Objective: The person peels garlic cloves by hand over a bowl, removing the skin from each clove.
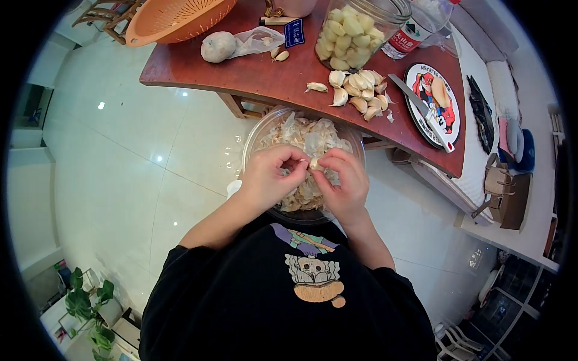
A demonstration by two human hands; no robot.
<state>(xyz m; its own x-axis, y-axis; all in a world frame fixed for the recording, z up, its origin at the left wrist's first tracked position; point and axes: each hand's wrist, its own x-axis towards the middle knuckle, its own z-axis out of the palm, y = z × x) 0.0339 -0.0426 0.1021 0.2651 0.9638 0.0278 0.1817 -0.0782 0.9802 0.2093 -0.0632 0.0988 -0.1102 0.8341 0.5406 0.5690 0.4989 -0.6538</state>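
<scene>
Both hands meet over a clear bowl [359,146] heaped with papery garlic skins [306,191]. A small pale garlic clove [314,163] sits between my fingertips. My right hand [346,183] is closed, its thumb and fingers pinching the clove. From the other side, my left hand [271,174] pinches at the clove's edge; whether a strip of skin is between those fingertips is too small to make out. Just beyond, on the red-brown table, lies a pile of unpeeled garlic cloves [363,90]. Behind it stands a glass jar [394,9] of peeled cloves [349,36].
Right of the pile, a knife [421,111] lies across a cartoon-printed plate [414,123]. A red-labelled bottle [406,39] stands behind. At left are an orange colander [174,21], a netted garlic bulb [218,47] and two loose cloves [280,55]. The table edge [265,96] borders the bowl.
</scene>
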